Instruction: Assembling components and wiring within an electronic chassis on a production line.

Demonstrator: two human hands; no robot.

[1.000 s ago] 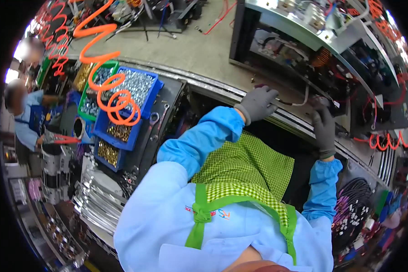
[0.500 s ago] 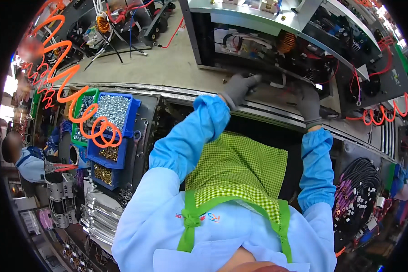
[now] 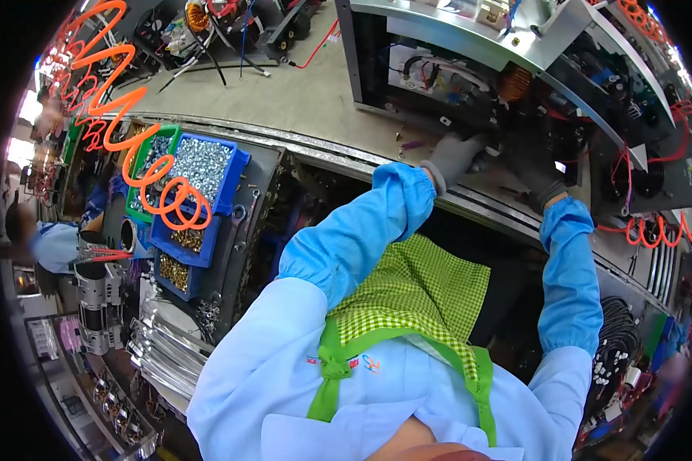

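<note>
In a grey glove, my left hand (image 3: 455,163) is at the front edge of an open electrical housing (image 3: 355,69). Its fingers are closed together beside a small pale piece; what they pinch, if anything, cannot be made out. My right hand (image 3: 532,167), gloved as well, reaches into the shadow at the housing's lower front, and its fingers are hard to see. Behind both hands, a copper coil (image 3: 514,83) and bundled wires (image 3: 450,71) sit inside the housing. A small purple-sleeved piece (image 3: 412,144) and brass screws (image 3: 398,137) lie left of my left hand.
Blue bins of silver (image 3: 201,165) and brass fasteners (image 3: 174,273) stand at the left, near a wrench (image 3: 237,219). An orange coiled hose (image 3: 127,104) hangs over them. Another opened unit (image 3: 207,34) is at the far left, black cables (image 3: 617,338) at the right.
Both hands have moved rightward in the picture, the left coming nearer the right. The view has shifted slightly, and the purple-sleeved piece now shows on the bench.
</note>
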